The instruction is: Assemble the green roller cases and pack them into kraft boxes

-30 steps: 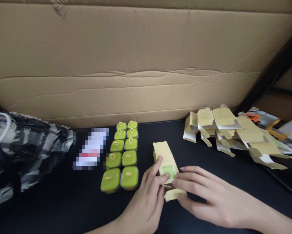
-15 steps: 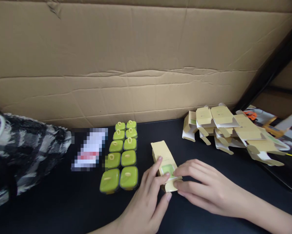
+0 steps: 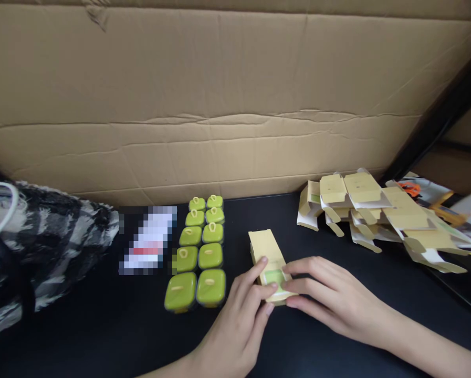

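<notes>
A small yellow cardboard box [image 3: 267,251] with a green window lies on the black table [image 3: 101,325]. My left hand [image 3: 239,320] holds its near left side, the fingers pressed along the box. Gripping the near end from the right is my right hand [image 3: 330,299], fingers curled against the closed flap. Left of the box, several green square containers [image 3: 199,252] with yellow tabs sit in two rows.
A heap of flat, unfolded yellow boxes [image 3: 380,215] lies at the back right. A black-and-white fuzzy cloth [image 3: 42,252] with a white cable covers the left. A blurred white packet [image 3: 148,241] lies beside the containers. A large brown cardboard sheet [image 3: 219,94] stands behind.
The loose flap at the near end of the box has been folded in and shut. Both hands have drawn closer against that end.
</notes>
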### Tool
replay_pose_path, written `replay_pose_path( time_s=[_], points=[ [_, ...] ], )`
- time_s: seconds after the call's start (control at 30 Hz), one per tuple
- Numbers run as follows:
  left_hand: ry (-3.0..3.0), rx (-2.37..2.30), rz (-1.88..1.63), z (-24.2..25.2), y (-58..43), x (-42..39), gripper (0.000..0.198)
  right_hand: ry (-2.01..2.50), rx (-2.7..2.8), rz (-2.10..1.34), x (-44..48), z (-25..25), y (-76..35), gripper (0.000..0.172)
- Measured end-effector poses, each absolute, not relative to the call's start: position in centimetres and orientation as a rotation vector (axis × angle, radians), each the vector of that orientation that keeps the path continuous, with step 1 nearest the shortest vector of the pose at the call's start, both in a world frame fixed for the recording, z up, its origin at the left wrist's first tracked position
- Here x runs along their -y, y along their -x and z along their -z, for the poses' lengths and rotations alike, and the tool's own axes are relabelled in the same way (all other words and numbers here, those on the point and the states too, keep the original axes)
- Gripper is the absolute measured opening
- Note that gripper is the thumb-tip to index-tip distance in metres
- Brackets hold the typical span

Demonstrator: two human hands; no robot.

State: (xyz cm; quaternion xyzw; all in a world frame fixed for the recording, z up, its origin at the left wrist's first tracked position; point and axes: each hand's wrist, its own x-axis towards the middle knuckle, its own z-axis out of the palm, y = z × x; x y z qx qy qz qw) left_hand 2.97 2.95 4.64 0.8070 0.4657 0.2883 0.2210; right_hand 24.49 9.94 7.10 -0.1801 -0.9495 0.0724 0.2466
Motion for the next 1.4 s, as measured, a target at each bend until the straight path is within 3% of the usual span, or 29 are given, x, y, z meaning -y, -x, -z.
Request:
replay_pose_path(
  time_s=[0.2,0.37,0.63,0.73,0.83,0.97,1.2,1.4],
  points=[
    [-2.313,-1.290,-0.844,-4.2,-3.0,-2.9,0.034,0.457,2.606,-0.108,-10.0,-6.8,-24.2,0.013],
    [-2.636,-1.280,-0.937,-2.9,-3.2,-2.6,0.065,0.576,2.587,0.097,-12.4,-7.2,-23.3,0.015],
    [-2.628,-1.318,-0.716,-1.8,-2.9,-2.9,0.079,0.717,2.553,0.244,-17.6,-8.0,-20.3,0.011],
    [-2.609,-1.333,-0.678,-1.6,-2.8,-3.1,0.080,0.804,2.483,0.352,-18.3,-8.8,-21.6,0.024],
    [-2.621,-1.354,-0.625,-2.1,-3.0,-3.3,0.071,1.000,2.320,0.510,-18.8,-10.2,-25.5,0.022],
    [-2.613,-1.347,-0.569,-3.2,-3.4,-3.2,0.059,1.355,2.042,0.686,-19.7,-11.6,-31.6,0.034],
    [-2.569,-1.341,-0.607,-3.9,-3.4,-2.8,0.053,1.584,1.981,0.708,-19.8,-11.1,-34.8,0.037],
    [-2.527,-1.281,-0.804,-3.0,-3.2,-2.6,0.077,1.393,1.912,0.791,-15.9,-12.6,-32.9,0.026]
  ],
)
